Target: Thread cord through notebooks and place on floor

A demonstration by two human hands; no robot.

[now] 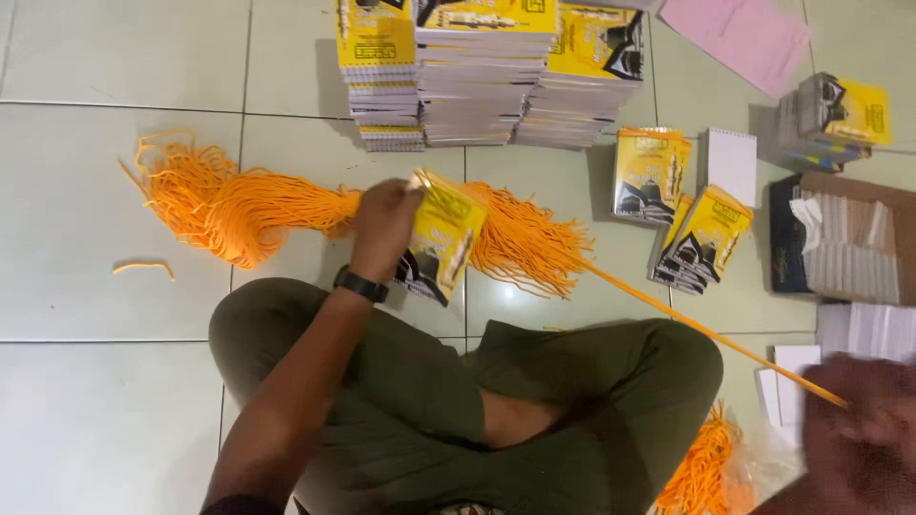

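My left hand (384,227) grips a small yellow-and-black booklet (437,240) by its top edge, over a long bundle of orange cords (253,206) lying on the tiled floor. My right hand (863,420), blurred at the lower right, pinches the end of one orange cord (701,329) stretched taut from the bundle. I sit cross-legged in olive trousers, and a black watch is on my left wrist.
Three tall stacks of yellow booklets (477,72) stand at the top. Loose booklets (701,238) lie to the right, beside a cardboard box (849,243) of white pads. A pink sheet (739,33) is at the top right. More orange cords (701,467) lie by my right knee.
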